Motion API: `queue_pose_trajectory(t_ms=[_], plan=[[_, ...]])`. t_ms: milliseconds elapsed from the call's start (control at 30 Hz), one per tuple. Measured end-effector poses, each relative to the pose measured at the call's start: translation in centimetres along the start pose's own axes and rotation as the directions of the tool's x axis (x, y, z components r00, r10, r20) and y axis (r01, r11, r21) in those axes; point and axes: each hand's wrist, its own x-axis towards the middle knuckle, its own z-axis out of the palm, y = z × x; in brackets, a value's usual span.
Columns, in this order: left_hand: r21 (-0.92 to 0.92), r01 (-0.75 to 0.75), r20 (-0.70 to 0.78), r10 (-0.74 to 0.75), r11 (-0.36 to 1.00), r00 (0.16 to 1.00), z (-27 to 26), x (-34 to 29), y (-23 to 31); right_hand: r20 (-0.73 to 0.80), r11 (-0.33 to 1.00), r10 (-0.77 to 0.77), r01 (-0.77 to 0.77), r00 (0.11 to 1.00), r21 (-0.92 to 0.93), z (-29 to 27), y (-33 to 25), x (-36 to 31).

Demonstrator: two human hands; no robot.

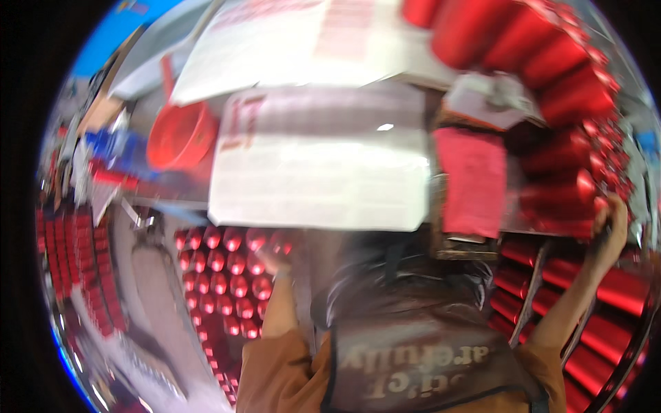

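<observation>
Shiny red metallic bottles (551, 162) stand in a curved row along the right of the worktable. My right hand (611, 219) is at the near end of that row, its fingers curled in against the end of a bottle; blur hides exactly what lies in its grip. On the left, below table height, my left hand (277, 261) reaches to the near right corner of a block of red glossy round-ended pieces (226, 275). Its fingers are smeared by motion, and whether they hold a piece does not show.
A white printed sheet (320, 162) covers the table's middle. Beside it, a pink cloth (474, 182) lies on a small box-like stand. An orange-red dipper (180, 138) sits at the left. More red cylinders (606, 337) fill a rack at lower right; red stacks (76, 268) stand far left.
</observation>
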Motion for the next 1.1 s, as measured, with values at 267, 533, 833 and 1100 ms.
queue_pose_trajectory(t_ms=[267,533,833,1100], plan=[[0.887,-0.450,0.175,0.832,0.099,0.527,5.0,-4.5,19.1,0.059,0.686,-0.349,0.297,0.935,-0.664,-0.7,1.2,2.3],[0.146,-0.960,0.483,0.829,0.241,0.281,25.8,-30.4,29.3,0.303,0.601,-0.467,0.549,0.831,-0.581,1.4,-5.9,-0.9],[0.046,-0.459,0.982,-0.124,0.887,-0.141,39.2,-47.9,20.5,0.523,0.955,-0.289,0.276,0.802,0.106,9.8,-4.5,8.7],[0.112,-0.404,0.991,-0.070,0.908,0.116,38.8,-46.7,17.1,0.465,0.998,-0.003,-0.024,0.885,0.050,10.2,5.2,2.5]])
